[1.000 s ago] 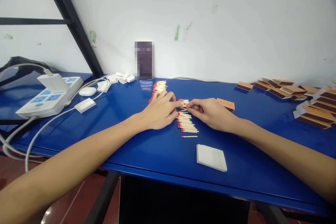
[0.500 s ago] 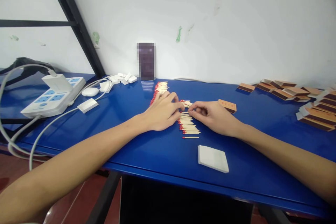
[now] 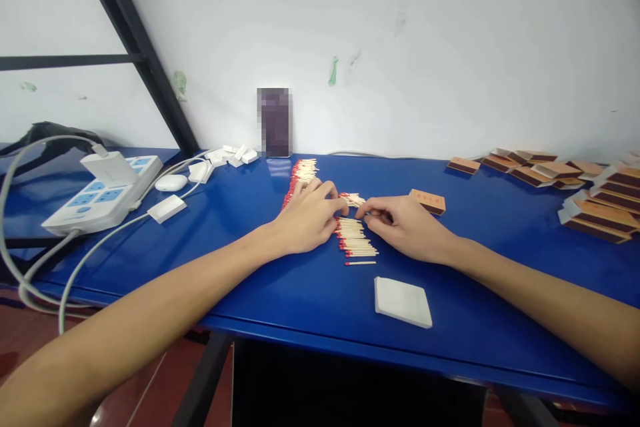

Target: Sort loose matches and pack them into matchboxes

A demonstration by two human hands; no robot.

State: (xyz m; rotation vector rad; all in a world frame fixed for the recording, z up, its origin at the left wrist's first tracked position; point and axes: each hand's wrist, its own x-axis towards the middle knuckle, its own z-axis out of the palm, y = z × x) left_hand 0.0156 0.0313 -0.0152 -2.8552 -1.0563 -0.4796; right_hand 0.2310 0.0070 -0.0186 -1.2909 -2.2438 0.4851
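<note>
Red-tipped matches (image 3: pixel 353 237) lie side by side in a rough column on the blue table, heads to the left. One match (image 3: pixel 361 263) lies apart at the near end. My left hand (image 3: pixel 314 217) rests at the column's left, fingers bent and apart, its fingertips by the match heads. Across from it, my right hand (image 3: pixel 395 223) has its index fingertip at a small loose group of matches (image 3: pixel 353 199), thumb apart from the finger; nothing shows between them. Beyond my left hand is a larger row of matches (image 3: pixel 304 171), partly hidden by that hand.
A closed matchbox (image 3: pixel 429 201) lies behind my right hand. Several matchboxes (image 3: pixel 600 213) are piled at the right. A white flat tray (image 3: pixel 403 302) sits near the front edge. Left are a power strip (image 3: pixel 107 197), cables, a white earbud case (image 3: pixel 171 183) and small white boxes (image 3: pixel 233 155).
My right thumb and index finger have parted from a pinch over the matches, and the index finger now reaches forward. My left hand stays almost in place. The camera view has shifted slightly.
</note>
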